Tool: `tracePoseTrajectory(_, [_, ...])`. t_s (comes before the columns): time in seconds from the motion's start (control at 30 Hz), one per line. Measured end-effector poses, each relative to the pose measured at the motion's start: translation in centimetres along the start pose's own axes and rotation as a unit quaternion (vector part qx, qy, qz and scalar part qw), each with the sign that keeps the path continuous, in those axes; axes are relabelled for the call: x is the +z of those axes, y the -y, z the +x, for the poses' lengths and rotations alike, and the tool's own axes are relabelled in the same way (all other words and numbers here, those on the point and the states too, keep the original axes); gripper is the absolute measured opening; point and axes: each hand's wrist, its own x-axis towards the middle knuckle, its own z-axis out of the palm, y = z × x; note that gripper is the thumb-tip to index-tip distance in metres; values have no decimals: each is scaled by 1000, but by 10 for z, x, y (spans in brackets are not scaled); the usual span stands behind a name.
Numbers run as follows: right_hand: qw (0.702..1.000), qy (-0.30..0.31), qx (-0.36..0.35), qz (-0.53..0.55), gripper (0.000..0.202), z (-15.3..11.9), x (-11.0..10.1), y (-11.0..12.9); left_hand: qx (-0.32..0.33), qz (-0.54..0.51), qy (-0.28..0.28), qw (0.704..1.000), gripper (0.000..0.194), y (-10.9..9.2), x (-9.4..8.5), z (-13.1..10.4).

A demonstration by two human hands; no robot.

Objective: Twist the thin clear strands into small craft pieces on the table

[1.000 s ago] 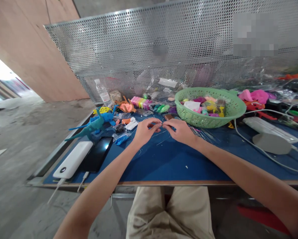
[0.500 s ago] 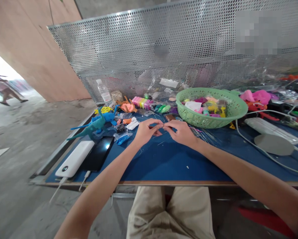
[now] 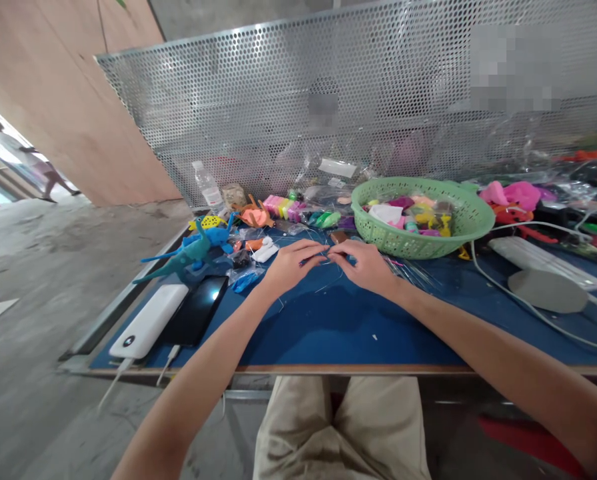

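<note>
Over the middle of the blue table (image 3: 323, 333), my left hand (image 3: 294, 265) and my right hand (image 3: 361, 265) meet at the fingertips. Both are closed in a pinch, and whatever lies between the fingers is too small to make out. Thin wires (image 3: 413, 272) lie on the table just right of my right hand. Left of my left hand are a white clay piece (image 3: 265, 250) and a blue piece in clear plastic (image 3: 247, 280). A brown piece (image 3: 338, 237) sits just behind the fingertips.
A green basket (image 3: 423, 247) of colourful pieces stands back right. Blue and teal dinosaur figures (image 3: 198, 250), a white power bank (image 3: 148, 321) and a phone (image 3: 198, 310) are at the left. A bottle (image 3: 208, 187) stands behind. A cable (image 3: 523, 308) curves around a grey disc (image 3: 548, 291). A person (image 3: 28, 157) walks far left.
My left hand's fingers have straightened slightly, and both hands remain close together over the same spot. In the background at far left, the walking person has come more fully into view.
</note>
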Motion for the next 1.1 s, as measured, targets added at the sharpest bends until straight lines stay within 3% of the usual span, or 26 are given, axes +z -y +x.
tracePoseTrajectory(0.27, [999,-5,-27,-23,19,-2,1,-2,-21,-10,-11,1000,22,-1,7,-4])
tracePoseTrajectory(0.43, [1000,15,11,-1,22,1,-2,-1,-63,-41,-15,997,23,-1,8,-3])
tracePoseTrajectory(0.53, [997,60,36,23,24,4,-12,-3,-72,-47,23,996,23,1,3,0])
tracePoseTrajectory(0.6, [999,42,31,8,26,5,-21,-5,-57,-34,64,996,23,3,0,1])
tracePoseTrajectory(0.7, [1000,21,1,-18,24,6,-28,-8,-36,-8,123,992,25,6,-2,1])
tracePoseTrajectory(0.87, [988,135,-65,-47,29,3,-23,-17,-26,25,155,987,26,9,1,-3])
tracePoseTrajectory(0.97, [971,137,-141,-133,32,4,-19,-23,-25,33,189,981,27,10,2,-4])
tracePoseTrajectory(1.1, [941,149,-217,-215,20,8,-16,-27,-28,53,237,970,26,12,3,-4])
